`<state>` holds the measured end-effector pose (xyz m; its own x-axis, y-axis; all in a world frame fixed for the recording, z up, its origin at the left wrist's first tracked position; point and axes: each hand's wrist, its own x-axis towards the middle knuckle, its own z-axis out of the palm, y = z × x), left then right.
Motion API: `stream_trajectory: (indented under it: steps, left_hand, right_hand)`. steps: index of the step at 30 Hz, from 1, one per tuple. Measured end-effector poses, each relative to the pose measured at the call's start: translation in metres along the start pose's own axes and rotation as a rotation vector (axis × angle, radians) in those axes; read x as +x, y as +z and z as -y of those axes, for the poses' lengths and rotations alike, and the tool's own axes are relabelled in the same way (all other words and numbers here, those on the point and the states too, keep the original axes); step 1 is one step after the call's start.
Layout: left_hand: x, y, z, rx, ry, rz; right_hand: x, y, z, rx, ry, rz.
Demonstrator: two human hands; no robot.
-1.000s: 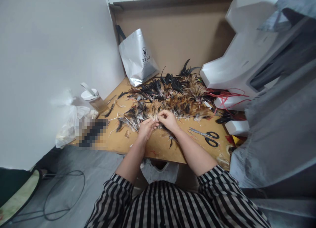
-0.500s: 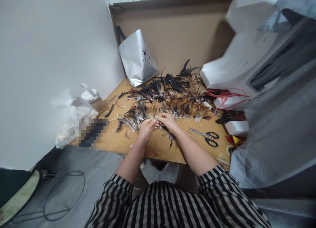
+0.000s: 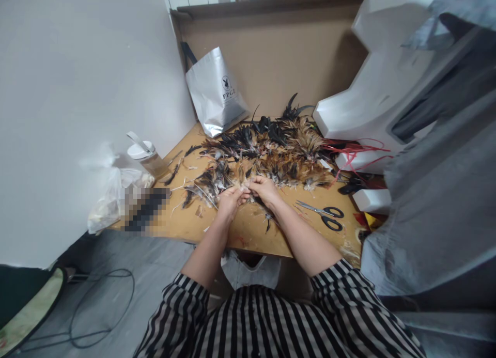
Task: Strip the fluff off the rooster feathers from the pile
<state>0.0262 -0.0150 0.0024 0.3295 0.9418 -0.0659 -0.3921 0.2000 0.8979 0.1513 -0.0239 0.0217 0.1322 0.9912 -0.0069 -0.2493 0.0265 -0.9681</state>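
Both of my hands meet at the near edge of a long heap of brown and black feathers (image 3: 277,169) on the wooden table (image 3: 248,234). My left hand (image 3: 231,199) has its fingers pinched on feathers at their pale quill ends. Right against it, my right hand (image 3: 262,187) pinches the same spot with thumb and forefinger. Just how many feathers lie between the fingertips is hidden. A second row of darker feathers (image 3: 267,133) lies behind. To the right of my right forearm lie scissors (image 3: 323,213) with black handles, blades pointing left.
A silver bag (image 3: 215,94) leans at the back left. A lidded jar (image 3: 149,156) and a plastic bag (image 3: 106,203) stand at the left edge. Red cords (image 3: 354,154) and a white machine (image 3: 372,79) are on the right, with grey cloth (image 3: 437,192) hanging down.
Almost nothing differs. My hands stay pinched together at the same spot, with only a slight shift of the fingers.
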Motion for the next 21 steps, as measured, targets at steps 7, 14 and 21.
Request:
stream_trajectory:
  steps: [7, 14, 21]
  left_hand:
    - [0.000, 0.001, 0.001, 0.017, -0.016, 0.016]
    - [0.003, -0.002, 0.004, 0.002, -0.008, 0.009]
    - [0.001, -0.002, 0.003, -0.052, 0.000, 0.021]
  right_hand:
    - [0.001, 0.001, -0.006, -0.051, -0.042, -0.046]
    - [0.002, 0.000, -0.010, -0.072, -0.057, -0.027]
    - [0.000, 0.001, -0.005, -0.099, -0.065, -0.015]
